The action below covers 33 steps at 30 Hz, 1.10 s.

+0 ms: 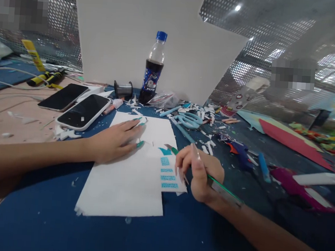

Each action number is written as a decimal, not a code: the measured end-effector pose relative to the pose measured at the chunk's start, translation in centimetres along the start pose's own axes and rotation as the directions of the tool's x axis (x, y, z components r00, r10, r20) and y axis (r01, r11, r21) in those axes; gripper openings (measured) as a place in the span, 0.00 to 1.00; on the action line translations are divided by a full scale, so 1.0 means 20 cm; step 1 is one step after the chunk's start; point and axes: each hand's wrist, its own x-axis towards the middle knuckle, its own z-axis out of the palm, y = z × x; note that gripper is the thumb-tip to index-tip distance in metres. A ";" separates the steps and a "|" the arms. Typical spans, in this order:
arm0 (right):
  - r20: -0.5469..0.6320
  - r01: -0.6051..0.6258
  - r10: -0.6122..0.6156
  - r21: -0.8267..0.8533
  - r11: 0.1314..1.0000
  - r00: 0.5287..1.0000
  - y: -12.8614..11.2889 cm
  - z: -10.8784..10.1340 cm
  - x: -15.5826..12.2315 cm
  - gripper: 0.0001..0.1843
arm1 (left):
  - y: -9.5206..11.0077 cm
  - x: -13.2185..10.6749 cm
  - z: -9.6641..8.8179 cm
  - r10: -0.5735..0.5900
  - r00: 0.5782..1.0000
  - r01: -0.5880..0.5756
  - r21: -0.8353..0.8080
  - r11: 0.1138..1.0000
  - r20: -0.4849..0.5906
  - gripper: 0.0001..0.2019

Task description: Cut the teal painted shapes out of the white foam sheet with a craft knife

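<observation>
My left hand (pixel 115 140) lies flat, fingers stretched, on a white sheet of paper (pixel 123 187) spread over the blue mat. My right hand (pixel 200 171) is closed around a green-handled craft knife (pixel 223 190), whose tip (pixel 168 146) touches the sheet near a teal cut shape. Below the tip, several small blue patterned rectangles (pixel 166 174) lie in a column on the paper, just left of my right fingers.
Two phones (pixel 82 111) lie at the left, a Pepsi bottle (pixel 153 71) and a wire spool (pixel 123 89) stand behind the paper. Light blue scissors (pixel 189 120), paper scraps, a glue gun (pixel 241 151), coloured sheets (pixel 289 143) and a pink tool (pixel 298 186) crowd the right.
</observation>
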 end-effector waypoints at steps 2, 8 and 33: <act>-0.014 0.016 -0.016 -0.019 1.000 1.000 -0.02 0.04 -0.02 0.20 | -0.01 0.00 0.01 -0.009 1.000 0.009 -0.001 1.000 -0.003 0.29; 0.020 -0.087 0.089 -0.093 0.992 0.996 -0.07 0.08 -0.01 0.21 | -0.02 0.01 0.02 0.022 0.999 -0.022 -0.002 1.000 -0.028 0.29; 0.049 -0.284 0.286 -0.047 0.958 0.957 -0.08 0.15 0.02 0.21 | -0.03 0.00 0.04 0.046 0.993 -0.047 -0.004 0.999 -0.105 0.28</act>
